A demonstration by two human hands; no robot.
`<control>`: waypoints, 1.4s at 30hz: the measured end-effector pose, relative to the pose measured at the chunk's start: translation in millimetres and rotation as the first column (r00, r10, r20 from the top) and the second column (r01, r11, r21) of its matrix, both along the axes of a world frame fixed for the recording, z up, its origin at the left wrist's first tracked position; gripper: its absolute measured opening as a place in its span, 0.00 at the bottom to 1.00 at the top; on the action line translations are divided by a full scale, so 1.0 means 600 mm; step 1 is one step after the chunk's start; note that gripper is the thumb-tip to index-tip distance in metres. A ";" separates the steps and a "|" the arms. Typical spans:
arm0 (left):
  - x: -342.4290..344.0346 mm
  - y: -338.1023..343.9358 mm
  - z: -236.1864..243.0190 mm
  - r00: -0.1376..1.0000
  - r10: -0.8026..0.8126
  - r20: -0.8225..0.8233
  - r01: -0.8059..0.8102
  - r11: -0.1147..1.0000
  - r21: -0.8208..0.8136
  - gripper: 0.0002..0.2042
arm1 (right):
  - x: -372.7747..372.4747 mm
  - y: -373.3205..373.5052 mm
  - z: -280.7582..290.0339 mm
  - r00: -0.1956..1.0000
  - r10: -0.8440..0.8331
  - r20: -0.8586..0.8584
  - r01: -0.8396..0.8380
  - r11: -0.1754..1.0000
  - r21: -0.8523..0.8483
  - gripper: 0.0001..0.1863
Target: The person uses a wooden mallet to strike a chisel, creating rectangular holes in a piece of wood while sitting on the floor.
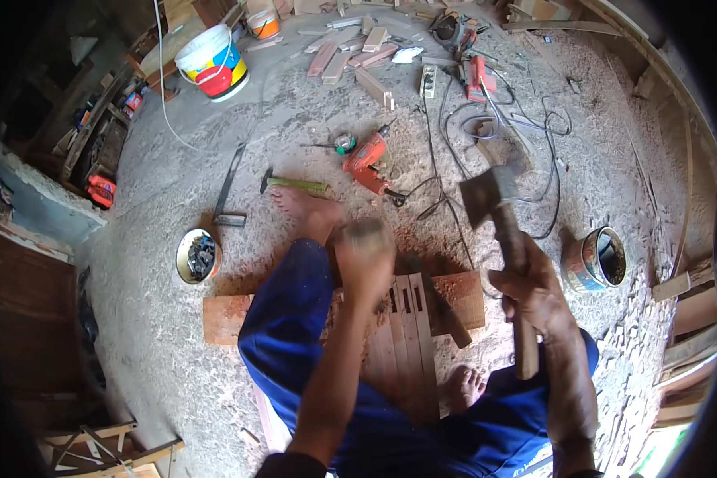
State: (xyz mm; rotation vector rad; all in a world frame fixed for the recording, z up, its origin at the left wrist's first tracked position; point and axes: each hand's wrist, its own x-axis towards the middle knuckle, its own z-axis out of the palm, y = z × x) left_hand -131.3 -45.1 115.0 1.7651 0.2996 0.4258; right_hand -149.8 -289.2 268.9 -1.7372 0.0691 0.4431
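Note:
My right hand (pixel 538 295) is raised and wrapped round the wooden handle of a hatchet (pixel 488 195) with a broad grey metal head. In front of me, my left hand (pixel 366 267) is closed on a brownish, block-like piece (pixel 364 236), blurred, so its kind is unclear. Close beside that hand, several wooden strips with cut slots (pixel 410 319) lie side by side between my legs. They rest across a thick wooden plank (pixel 227 319). A dark, narrow bar (pixel 446 311) lies slantwise over the plank, to the right of the strips.
An orange drill (pixel 366 163) and a green-handled hammer (pixel 299 185) lie ahead on the dusty floor, near my bare foot. Small buckets stand left (pixel 199 256) and right (pixel 596 259). Cables (pixel 550 143) snake across the right. Wood offcuts (pixel 350 56) and a paint bucket (pixel 213 64) sit farther back.

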 end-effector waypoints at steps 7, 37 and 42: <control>-0.150 0.097 0.365 0.719 0.277 0.638 0.018 0.909 -0.415 0.10 | -0.021 -0.055 -0.040 0.995 0.102 0.019 -0.099 0.986 -0.132 0.27; -0.080 -0.216 0.003 0.289 -0.957 0.005 0.474 0.148 0.868 0.16 | -0.053 -0.176 -0.001 0.962 -0.249 0.114 0.225 0.955 0.192 0.17; -0.118 -0.375 -0.138 0.039 -0.898 -0.438 0.560 -0.343 0.754 0.06 | -0.142 -0.243 -0.010 0.745 -0.666 -0.037 0.612 0.662 0.433 0.43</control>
